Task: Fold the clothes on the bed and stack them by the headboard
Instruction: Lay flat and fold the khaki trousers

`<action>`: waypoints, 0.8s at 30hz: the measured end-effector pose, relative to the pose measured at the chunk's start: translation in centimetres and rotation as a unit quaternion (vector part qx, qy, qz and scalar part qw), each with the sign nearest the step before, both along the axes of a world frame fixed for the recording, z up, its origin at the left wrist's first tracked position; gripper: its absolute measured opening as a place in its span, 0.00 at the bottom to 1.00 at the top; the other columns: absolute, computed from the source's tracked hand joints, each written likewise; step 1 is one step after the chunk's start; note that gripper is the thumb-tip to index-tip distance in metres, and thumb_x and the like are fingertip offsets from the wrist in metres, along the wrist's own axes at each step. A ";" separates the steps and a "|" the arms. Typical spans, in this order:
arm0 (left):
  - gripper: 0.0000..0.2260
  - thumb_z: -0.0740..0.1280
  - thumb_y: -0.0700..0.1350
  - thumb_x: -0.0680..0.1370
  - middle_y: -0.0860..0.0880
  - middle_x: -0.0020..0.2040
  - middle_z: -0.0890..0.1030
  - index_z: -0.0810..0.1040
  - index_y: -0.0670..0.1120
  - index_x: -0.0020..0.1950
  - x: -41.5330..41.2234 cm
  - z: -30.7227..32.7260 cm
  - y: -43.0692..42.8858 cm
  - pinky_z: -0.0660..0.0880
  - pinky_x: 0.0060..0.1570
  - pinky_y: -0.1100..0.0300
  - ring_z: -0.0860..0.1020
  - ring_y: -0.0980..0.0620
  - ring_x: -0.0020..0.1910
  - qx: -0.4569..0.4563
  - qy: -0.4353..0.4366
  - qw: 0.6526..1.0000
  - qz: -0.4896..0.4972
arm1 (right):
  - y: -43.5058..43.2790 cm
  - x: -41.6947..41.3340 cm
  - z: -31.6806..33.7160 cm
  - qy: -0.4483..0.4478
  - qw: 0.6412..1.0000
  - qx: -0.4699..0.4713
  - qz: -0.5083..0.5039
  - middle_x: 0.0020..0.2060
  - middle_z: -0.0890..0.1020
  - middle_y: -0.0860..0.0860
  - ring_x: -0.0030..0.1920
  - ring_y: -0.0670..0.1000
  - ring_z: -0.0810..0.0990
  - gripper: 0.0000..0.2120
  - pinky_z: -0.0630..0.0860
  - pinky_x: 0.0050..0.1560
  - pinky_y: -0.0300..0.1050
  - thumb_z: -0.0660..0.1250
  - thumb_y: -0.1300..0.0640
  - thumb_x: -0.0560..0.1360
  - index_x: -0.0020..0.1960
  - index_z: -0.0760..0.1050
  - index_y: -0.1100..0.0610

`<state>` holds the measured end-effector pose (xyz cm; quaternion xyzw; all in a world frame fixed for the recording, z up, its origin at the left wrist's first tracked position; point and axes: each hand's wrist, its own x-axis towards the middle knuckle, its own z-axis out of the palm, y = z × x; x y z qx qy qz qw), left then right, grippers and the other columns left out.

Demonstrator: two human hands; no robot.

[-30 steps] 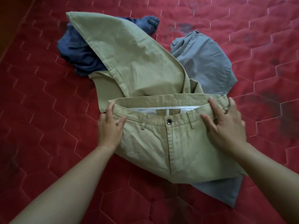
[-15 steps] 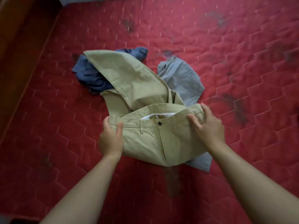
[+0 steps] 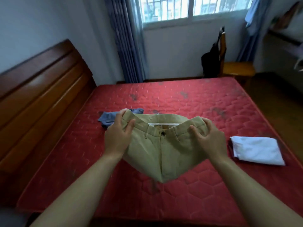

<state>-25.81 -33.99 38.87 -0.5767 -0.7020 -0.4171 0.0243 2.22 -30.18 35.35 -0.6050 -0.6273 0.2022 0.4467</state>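
Observation:
Khaki trousers (image 3: pixel 161 149) hang in the air above the red mattress (image 3: pixel 188 104), held up by the waistband with the front button facing me. My left hand (image 3: pixel 118 136) grips the waistband's left end and my right hand (image 3: pixel 208 136) grips its right end. A dark blue garment (image 3: pixel 109 118) lies crumpled on the mattress behind my left hand, partly hidden. The wooden headboard (image 3: pixel 41 89) runs along the bed's left side. The trouser legs are hidden behind the raised seat.
A folded white cloth (image 3: pixel 257 150) lies on a dark item at the mattress's right edge. A wooden chair (image 3: pixel 236 68) with a dark bag stands beyond the bed under the window. Blue curtains (image 3: pixel 126 38) hang at the far wall.
Both hands lifted the khaki trousers off the mattress by the waistband. My view rose from the bed surface to the whole room. The grey garment is out of sight.

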 end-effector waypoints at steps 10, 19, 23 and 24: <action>0.15 0.63 0.56 0.77 0.50 0.50 0.81 0.69 0.58 0.63 10.2 17.6 -8.8 0.67 0.42 0.61 0.80 0.46 0.45 0.169 0.005 0.982 -0.079 | -13.4 15.0 18.8 0.008 0.976 0.194 -0.102 0.46 0.79 0.43 0.45 0.44 0.76 0.18 0.70 0.48 0.38 0.69 0.42 0.71 0.58 0.74 0.47; 0.16 0.64 0.57 0.77 0.53 0.52 0.80 0.70 0.57 0.63 14.1 20.3 -5.6 0.68 0.44 0.62 0.74 0.56 0.46 0.179 -0.050 0.977 -0.101 | -13.5 20.2 22.1 0.026 0.966 0.218 -0.137 0.47 0.76 0.41 0.45 0.38 0.74 0.20 0.64 0.40 0.26 0.68 0.42 0.72 0.61 0.73 0.47; 0.14 0.65 0.55 0.76 0.64 0.46 0.74 0.70 0.57 0.61 15.4 15.7 -2.1 0.63 0.38 0.78 0.69 0.67 0.42 0.138 -0.081 0.978 -0.132 | -10.3 19.4 18.3 0.001 0.972 0.179 -0.152 0.45 0.75 0.39 0.42 0.35 0.72 0.20 0.62 0.37 0.21 0.68 0.42 0.72 0.61 0.72 0.46; 0.13 0.65 0.54 0.76 0.64 0.47 0.75 0.70 0.57 0.60 15.7 14.1 -1.0 0.63 0.38 0.77 0.69 0.67 0.42 0.129 -0.082 0.979 -0.137 | -9.2 19.0 16.9 -0.011 0.975 0.162 -0.151 0.46 0.76 0.39 0.42 0.36 0.73 0.20 0.63 0.38 0.22 0.68 0.42 0.72 0.61 0.72 0.46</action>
